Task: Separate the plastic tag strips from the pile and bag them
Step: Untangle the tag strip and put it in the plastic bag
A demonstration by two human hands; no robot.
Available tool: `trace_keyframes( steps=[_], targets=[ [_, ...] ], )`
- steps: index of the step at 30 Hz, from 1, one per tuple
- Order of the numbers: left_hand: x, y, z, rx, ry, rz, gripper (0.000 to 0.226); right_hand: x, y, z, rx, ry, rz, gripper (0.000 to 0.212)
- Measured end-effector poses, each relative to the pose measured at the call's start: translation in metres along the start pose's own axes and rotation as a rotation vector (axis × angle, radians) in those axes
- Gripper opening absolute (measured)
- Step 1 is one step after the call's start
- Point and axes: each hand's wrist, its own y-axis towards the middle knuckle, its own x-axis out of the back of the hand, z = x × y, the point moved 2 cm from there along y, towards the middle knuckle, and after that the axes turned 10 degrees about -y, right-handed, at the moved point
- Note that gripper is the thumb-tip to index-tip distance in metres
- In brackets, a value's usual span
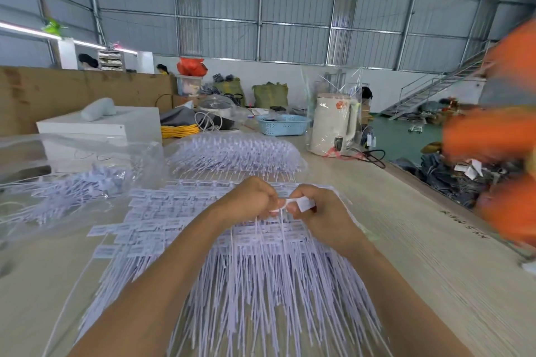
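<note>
Two hands meet over the pile of tag strips [232, 255], mid-counter. Your left hand [249, 200] is curled tight, fingers closed round the upper ends of a few strips. Your right hand [322, 217] pinches the white head of one strip [293, 202] between thumb and fingers; its thin tail hangs down between your hands toward the pile. Pile spreads like a fan on the pale wood counter [420, 240], printed heads at the far side, tails pointing near, toward you.

Far of the pile: a clear bag [237, 151] packed with more strips. Far left: a second clear bag [72, 180], loose and crumpled, strips inside it. Far right on the counter: a cream kettle [333, 124] in clear wrap, a blue basket [282, 124] beside it. Right edge: blurred orange shapes [493, 136], cannot tell what.
</note>
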Motion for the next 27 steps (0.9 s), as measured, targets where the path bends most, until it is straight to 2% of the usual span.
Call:
trace_keyframes(
  steps=[2,5,7,9,12,16,18,22,25,27],
  targets=[
    [0.0,0.001,0.001,0.047,-0.141,-0.004,0.032,-0.001,-0.001,0.001,0.107,-0.061,-0.079,0.014],
    [0.001,0.0,0.001,0.081,-0.161,-0.017,0.027,-0.005,-0.001,0.0,0.129,-0.127,-0.124,0.012],
    [0.002,-0.001,0.0,0.081,-0.153,0.012,0.037,-0.004,0.0,-0.006,0.044,-0.185,-0.145,0.013],
    [0.003,-0.002,-0.003,0.073,-0.178,0.061,0.046,0.007,0.002,-0.017,-0.139,-0.231,-0.186,0.015],
    [0.004,-0.005,-0.008,0.022,-0.153,0.053,0.034,0.02,0.002,-0.021,-0.277,0.051,-0.21,0.025],
    [0.0,-0.007,-0.008,0.016,-0.017,0.093,0.018,0.024,0.003,-0.006,-0.335,0.483,-0.151,0.022],
    [0.001,-0.009,-0.01,0.023,0.068,0.116,0.021,0.028,0.004,-0.003,-0.306,0.595,-0.09,0.028],
    [0.0,-0.011,-0.018,-0.08,0.215,0.146,0.022,0.008,0.002,0.006,-0.315,0.467,0.072,0.033],
    [-0.003,-0.012,-0.02,-0.122,0.254,0.168,0.024,-0.007,0.0,0.007,-0.355,0.422,0.103,0.034],
    [-0.002,-0.012,-0.019,-0.101,0.192,0.165,0.035,-0.007,0.0,0.004,-0.364,0.432,0.103,0.034]
  ],
)
